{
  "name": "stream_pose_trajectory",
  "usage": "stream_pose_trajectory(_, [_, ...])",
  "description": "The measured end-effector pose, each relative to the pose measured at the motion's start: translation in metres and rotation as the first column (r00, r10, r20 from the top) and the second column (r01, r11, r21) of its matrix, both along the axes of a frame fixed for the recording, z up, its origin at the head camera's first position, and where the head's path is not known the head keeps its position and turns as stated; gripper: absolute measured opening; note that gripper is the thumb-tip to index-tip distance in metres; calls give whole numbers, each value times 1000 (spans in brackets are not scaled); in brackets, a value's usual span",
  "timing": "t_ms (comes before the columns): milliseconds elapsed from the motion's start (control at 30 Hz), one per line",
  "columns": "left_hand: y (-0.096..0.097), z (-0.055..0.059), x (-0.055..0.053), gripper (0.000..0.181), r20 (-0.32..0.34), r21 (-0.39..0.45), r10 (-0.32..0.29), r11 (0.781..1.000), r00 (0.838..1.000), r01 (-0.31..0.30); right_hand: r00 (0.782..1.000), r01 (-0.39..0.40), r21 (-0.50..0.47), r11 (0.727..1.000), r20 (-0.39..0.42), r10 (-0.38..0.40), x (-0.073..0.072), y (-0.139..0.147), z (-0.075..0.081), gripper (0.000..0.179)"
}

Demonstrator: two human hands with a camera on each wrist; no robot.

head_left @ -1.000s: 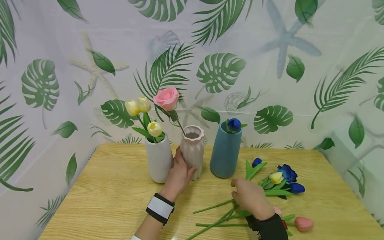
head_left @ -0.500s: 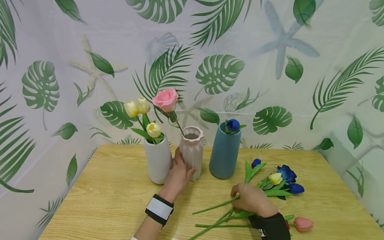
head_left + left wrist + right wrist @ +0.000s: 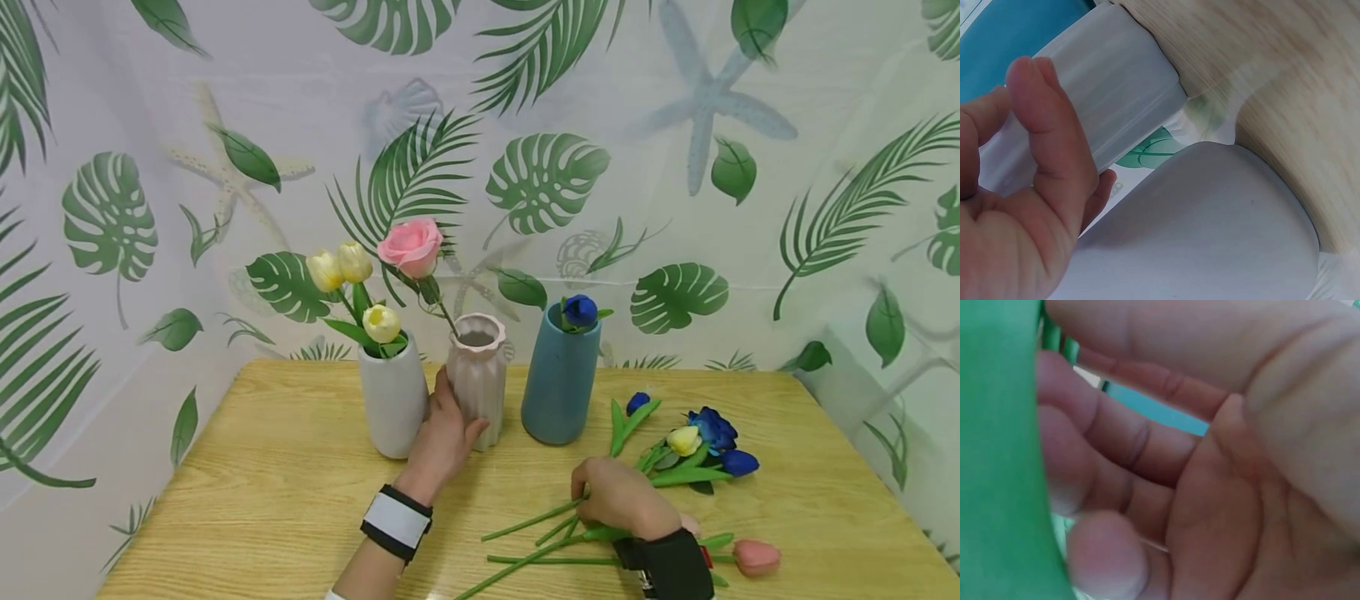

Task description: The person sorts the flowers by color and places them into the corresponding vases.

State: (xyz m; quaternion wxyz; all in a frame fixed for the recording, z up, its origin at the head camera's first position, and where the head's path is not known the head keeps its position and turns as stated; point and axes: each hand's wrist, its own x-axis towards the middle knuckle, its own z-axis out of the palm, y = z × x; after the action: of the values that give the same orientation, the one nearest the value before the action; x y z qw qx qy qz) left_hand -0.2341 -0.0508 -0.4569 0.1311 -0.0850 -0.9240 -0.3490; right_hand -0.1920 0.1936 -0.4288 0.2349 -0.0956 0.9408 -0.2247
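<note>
Several slender green plastic stems [image 3: 551,560] cross on the near part of the pale wood-grain table [image 3: 285,467], and one salmon-pink artificial tulip [image 3: 757,557] lies at their right. Just beyond, the person's right hand [image 3: 626,500] is down among the stems, its fingers bent; the right wrist view shows green stems by the thumb and fingertips and a broad leaf close up, but I cannot tell whether a stem is pinched. Past that hand lie a small dark-blue bud [image 3: 638,403], a yellow-white tulip [image 3: 684,440], a smooth blue tulip [image 3: 739,463] and a ruffled deep-blue bloom [image 3: 714,427].

Farther in, the left hand [image 3: 438,442] grasps the fluted, pinkish-grey vase with a scalloped rim [image 3: 480,387], thumb on one side and fingers on the other. One pink rose [image 3: 411,247] stands in that vase, tilted left. To its left is a smooth white vase [image 3: 392,400] with three cream-yellow tulips [image 3: 381,323]; to its right, apart, a tapered teal-blue vase [image 3: 558,392] with one blue flower [image 3: 581,311] low at its mouth. Leaf-printed cloth [image 3: 585,100] hangs behind.

The step in hand looks like picking out a stem while the middle vase is steadied. The next move probably calls for freeing one stem without dragging its neighbours.
</note>
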Motion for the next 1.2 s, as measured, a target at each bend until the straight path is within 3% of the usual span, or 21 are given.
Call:
stream_pose_trajectory(133, [0,0,0,90,-6,4,2,1000,1000,-2,999,-22,-4,1000,-47,22,0,0,-2,15])
stream_pose_trajectory(300, [0,0,0,90,-5,3,0,1000,1000,0,986,-35,-22,999,-165,31,2,-2,-2,13])
stream_pose_trajectory(467, [0,0,0,90,4,8,-1,1000,1000,1,972,37,-147,988,-223,-69,4,-6,8,9])
stream_pose_trajectory(567, [0,0,1,90,6,11,1,1000,1000,-1,959,117,-306,945,-211,-187,5,-8,18,24])
stream_pose_trajectory(667, [0,0,1,90,-3,5,0,1000,1000,0,943,192,-471,861,-155,-295,4,-7,25,38])
stream_pose_trajectory(767, [-1,1,0,89,-4,7,-1,1000,1000,1,919,282,-634,720,-36,-392,2,-4,26,46])
stream_pose_trajectory(833, [-1,1,0,89,1,8,-1,1000,1000,1,889,349,-734,583,63,-453,2,-4,25,48])
stream_pose_trajectory(867, [-1,1,1,89,7,13,-2,1000,1000,2,872,379,-784,492,123,-475,2,-5,25,49])
stream_pose_trajectory(967, [0,1,1,89,10,12,-4,1000,1000,4,811,459,-870,180,328,-484,5,-10,24,47])
stream_pose_trajectory(1033, [-1,1,1,89,3,10,-7,1000,1000,7,765,511,-858,-47,478,-432,6,-13,25,38])
stream_pose_trajectory(1067, [-1,1,1,89,-3,9,-8,1000,1000,8,741,536,-832,-143,545,-392,7,-14,25,31])
stream_pose_trajectory(1133, [-1,1,2,89,-16,3,-10,1000,1000,10,691,588,-753,-295,657,-302,7,-16,24,18])
stream_pose_trajectory(1200, [-1,0,2,89,-24,0,-12,1000,1000,12,643,631,-661,-407,739,-203,8,-18,24,20])
